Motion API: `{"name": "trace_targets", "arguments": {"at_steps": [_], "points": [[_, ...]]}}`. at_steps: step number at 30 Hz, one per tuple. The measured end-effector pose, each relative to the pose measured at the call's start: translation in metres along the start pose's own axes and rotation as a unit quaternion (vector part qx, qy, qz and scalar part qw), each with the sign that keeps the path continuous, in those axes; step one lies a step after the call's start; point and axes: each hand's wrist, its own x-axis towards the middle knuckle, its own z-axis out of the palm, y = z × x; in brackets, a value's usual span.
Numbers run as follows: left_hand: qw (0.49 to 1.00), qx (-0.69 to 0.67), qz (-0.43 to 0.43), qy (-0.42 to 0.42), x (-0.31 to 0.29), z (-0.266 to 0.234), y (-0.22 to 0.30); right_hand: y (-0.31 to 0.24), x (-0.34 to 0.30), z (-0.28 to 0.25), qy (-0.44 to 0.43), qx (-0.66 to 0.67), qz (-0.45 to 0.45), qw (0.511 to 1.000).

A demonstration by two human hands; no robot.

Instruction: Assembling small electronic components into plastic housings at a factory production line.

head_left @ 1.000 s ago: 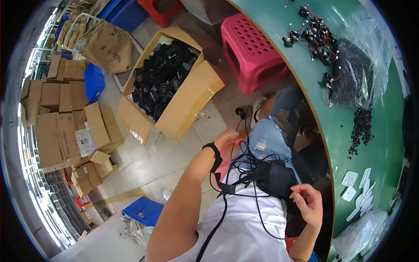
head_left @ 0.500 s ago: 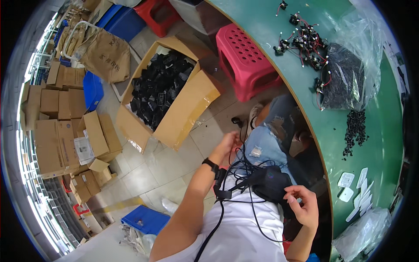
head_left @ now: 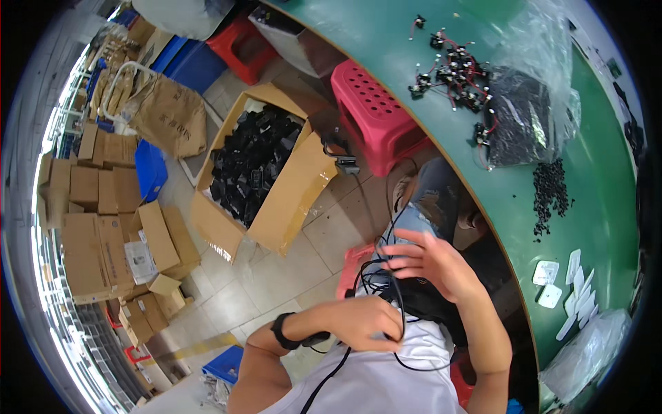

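Observation:
My left hand [head_left: 367, 323], a dark band on its wrist, is drawn in over my white shirt with its fingers curled round a black cable [head_left: 398, 297]. Over my lap my right hand [head_left: 441, 269] has its fingers stretched out and apart, close to the upright run of that cable. Tangled black cord [head_left: 373, 279] lies on my lap beside a black pouch-like thing [head_left: 420, 298], partly hidden by my right forearm. In front of the large carton, a dark plug-like piece [head_left: 347, 165] appears at the end of a cord; motion blurs it.
An open carton [head_left: 289, 207] of black plastic parts stands on the floor, near a pink stool [head_left: 369, 103]. On the right, the green table [head_left: 496, 186] bears red-wired parts [head_left: 458, 72], a clear bag [head_left: 520, 117], small black pieces [head_left: 549, 196] and white plates [head_left: 579, 297]. Stacked boxes [head_left: 89, 255] line the left.
My left hand has come back toward my chest, gripping the cable. My right hand has moved up and left, off the black pouch. The plug-like piece has swung up near the carton.

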Motion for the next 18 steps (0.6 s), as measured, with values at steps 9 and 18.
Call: {"name": "trace_targets", "arguments": {"at_steps": [9,18], "points": [[0.979,-0.007,-0.201,0.042,-0.005,-0.027,-0.026,-0.037,-0.031,0.009,-0.027,-0.195,-0.191,0.962],[0.910,-0.312,-0.247,0.117,0.054,-0.032,-0.065,0.011,-0.110,-0.014,-0.078,-0.260,-0.327,0.905]]}}
